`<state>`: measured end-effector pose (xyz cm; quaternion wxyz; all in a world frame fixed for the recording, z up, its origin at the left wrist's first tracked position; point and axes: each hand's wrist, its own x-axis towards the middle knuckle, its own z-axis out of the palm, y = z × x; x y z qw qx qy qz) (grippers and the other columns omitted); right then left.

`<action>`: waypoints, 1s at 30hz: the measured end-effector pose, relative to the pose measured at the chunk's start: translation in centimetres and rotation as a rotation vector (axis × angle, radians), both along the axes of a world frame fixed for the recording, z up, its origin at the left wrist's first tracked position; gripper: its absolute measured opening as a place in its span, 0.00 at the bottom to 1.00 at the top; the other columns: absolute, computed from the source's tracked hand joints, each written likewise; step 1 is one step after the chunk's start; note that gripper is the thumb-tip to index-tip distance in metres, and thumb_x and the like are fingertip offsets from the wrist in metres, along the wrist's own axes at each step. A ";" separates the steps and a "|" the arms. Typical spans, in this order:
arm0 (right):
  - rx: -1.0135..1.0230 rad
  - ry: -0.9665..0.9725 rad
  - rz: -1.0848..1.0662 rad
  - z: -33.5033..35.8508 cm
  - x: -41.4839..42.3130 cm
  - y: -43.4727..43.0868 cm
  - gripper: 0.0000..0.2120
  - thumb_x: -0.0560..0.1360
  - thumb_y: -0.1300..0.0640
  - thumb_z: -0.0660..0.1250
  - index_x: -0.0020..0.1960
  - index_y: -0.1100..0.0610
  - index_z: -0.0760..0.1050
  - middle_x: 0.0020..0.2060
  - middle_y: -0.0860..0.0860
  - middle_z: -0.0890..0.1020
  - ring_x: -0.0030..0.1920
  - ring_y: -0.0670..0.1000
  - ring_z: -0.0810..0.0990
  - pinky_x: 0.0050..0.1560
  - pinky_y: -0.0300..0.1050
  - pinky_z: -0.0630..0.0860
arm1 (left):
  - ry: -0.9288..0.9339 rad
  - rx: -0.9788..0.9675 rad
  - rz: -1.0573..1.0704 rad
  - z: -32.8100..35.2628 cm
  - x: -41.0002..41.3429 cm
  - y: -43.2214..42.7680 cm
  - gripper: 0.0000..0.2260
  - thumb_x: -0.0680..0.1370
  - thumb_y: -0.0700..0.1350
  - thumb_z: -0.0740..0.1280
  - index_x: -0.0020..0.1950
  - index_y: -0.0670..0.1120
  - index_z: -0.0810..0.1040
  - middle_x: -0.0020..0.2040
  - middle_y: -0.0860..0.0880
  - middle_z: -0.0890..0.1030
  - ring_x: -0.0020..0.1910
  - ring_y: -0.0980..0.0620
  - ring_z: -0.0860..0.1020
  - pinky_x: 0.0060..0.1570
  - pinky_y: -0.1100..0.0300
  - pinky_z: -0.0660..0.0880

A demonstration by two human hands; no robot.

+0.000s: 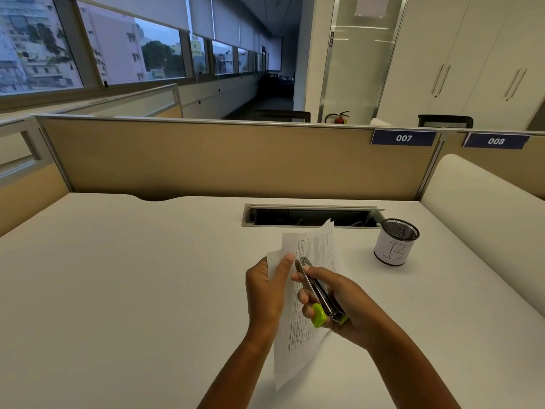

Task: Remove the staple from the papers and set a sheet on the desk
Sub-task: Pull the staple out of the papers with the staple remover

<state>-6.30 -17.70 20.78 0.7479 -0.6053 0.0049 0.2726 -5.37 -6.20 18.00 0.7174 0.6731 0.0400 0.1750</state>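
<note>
The left hand [265,293] pinches the papers [317,249] at their left edge, thumb on top, above the desk [118,276]. The right hand [339,302] grips a green-handled staple remover [317,293], its metal tip over the top sheet just beside that thumb.

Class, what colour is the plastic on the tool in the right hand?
The plastic is lime green; head view.

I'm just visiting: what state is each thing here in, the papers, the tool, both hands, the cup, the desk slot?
papers: held, sheets parted at the far corner
stapler: gripped, metal tip at the papers
left hand: pinches the papers' edge
right hand: grips the stapler
mesh pen cup: upright on the desk
desk cable hatch: open
cabinet doors: shut
</note>
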 end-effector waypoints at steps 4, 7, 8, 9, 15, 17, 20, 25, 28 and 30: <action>0.013 -0.003 -0.012 0.3 0.1 0.0 0.12 0.77 0.51 0.57 0.46 0.58 0.76 0.25 0.50 0.79 0.23 0.46 0.76 0.25 0.35 0.74 | -0.014 0.026 -0.012 0.2 -0.2 0.0 0.05 0.74 0.46 0.64 0.40 0.55 0.74 0.40 0.50 0.80 0.37 0.52 0.79 0.31 0.69 0.77; 0.019 -0.001 -0.018 0.3 0.2 -0.1 0.13 0.77 0.52 0.57 0.45 0.58 0.77 0.25 0.50 0.79 0.23 0.46 0.77 0.25 0.34 0.74 | -0.026 0.043 -0.029 0.2 -0.4 0.2 0.05 0.74 0.45 0.64 0.40 0.55 0.73 0.38 0.52 0.79 0.36 0.53 0.79 0.30 0.71 0.76; 0.024 0.002 -0.020 0.3 0.2 -0.1 0.13 0.77 0.52 0.58 0.45 0.58 0.77 0.25 0.50 0.79 0.23 0.46 0.77 0.25 0.34 0.74 | -0.023 0.047 -0.031 0.2 -0.4 0.3 0.05 0.74 0.45 0.64 0.40 0.55 0.74 0.38 0.51 0.79 0.36 0.51 0.79 0.30 0.71 0.76; 0.029 0.007 -0.021 0.3 0.2 -0.2 0.12 0.76 0.52 0.58 0.45 0.58 0.77 0.25 0.50 0.79 0.23 0.46 0.77 0.25 0.34 0.74 | -0.022 0.047 -0.035 0.2 -0.4 0.4 0.04 0.74 0.45 0.64 0.40 0.54 0.74 0.38 0.51 0.79 0.37 0.50 0.79 0.30 0.70 0.76; 0.034 0.034 -0.015 0.6 0.2 -0.2 0.12 0.76 0.52 0.59 0.44 0.58 0.77 0.25 0.51 0.80 0.23 0.46 0.77 0.25 0.34 0.72 | -0.014 0.084 -0.057 0.4 -0.6 0.7 0.01 0.74 0.45 0.65 0.43 0.51 0.75 0.41 0.49 0.79 0.37 0.52 0.78 0.30 0.72 0.75; 0.025 0.040 -0.014 0.7 0.2 -0.2 0.12 0.76 0.52 0.59 0.44 0.58 0.77 0.25 0.51 0.80 0.23 0.46 0.77 0.24 0.34 0.72 | -0.016 0.111 -0.046 0.4 -0.5 0.8 0.02 0.74 0.45 0.65 0.44 0.48 0.75 0.42 0.48 0.79 0.36 0.53 0.78 0.30 0.73 0.75; 0.019 0.041 -0.012 1.0 0.0 -0.2 0.11 0.75 0.53 0.60 0.44 0.59 0.77 0.24 0.50 0.79 0.21 0.46 0.76 0.23 0.34 0.71 | -0.025 0.122 -0.043 0.5 -0.5 0.9 0.03 0.73 0.45 0.66 0.45 0.47 0.77 0.41 0.48 0.80 0.37 0.50 0.79 0.31 0.70 0.76; -0.022 0.011 -0.024 1.0 0.0 0.0 0.12 0.76 0.53 0.59 0.42 0.59 0.76 0.23 0.50 0.78 0.21 0.46 0.76 0.23 0.34 0.71 | -0.043 0.170 -0.010 0.5 -0.4 1.1 0.03 0.72 0.44 0.67 0.41 0.45 0.77 0.34 0.53 0.78 0.33 0.54 0.77 0.27 0.75 0.73; -0.055 0.018 -0.038 1.0 0.0 0.2 0.12 0.76 0.53 0.59 0.42 0.59 0.76 0.23 0.50 0.78 0.21 0.46 0.75 0.23 0.34 0.70 | -0.066 0.195 0.009 0.3 -0.5 0.8 0.04 0.72 0.43 0.68 0.39 0.44 0.77 0.34 0.51 0.78 0.31 0.54 0.77 0.27 0.75 0.73; -0.072 0.022 -0.042 1.1 -0.1 0.2 0.12 0.76 0.53 0.59 0.42 0.59 0.75 0.22 0.50 0.78 0.21 0.45 0.75 0.23 0.34 0.69 | -0.074 0.203 0.011 0.1 -0.5 0.7 0.04 0.72 0.43 0.68 0.40 0.43 0.78 0.36 0.49 0.79 0.32 0.55 0.77 0.27 0.74 0.73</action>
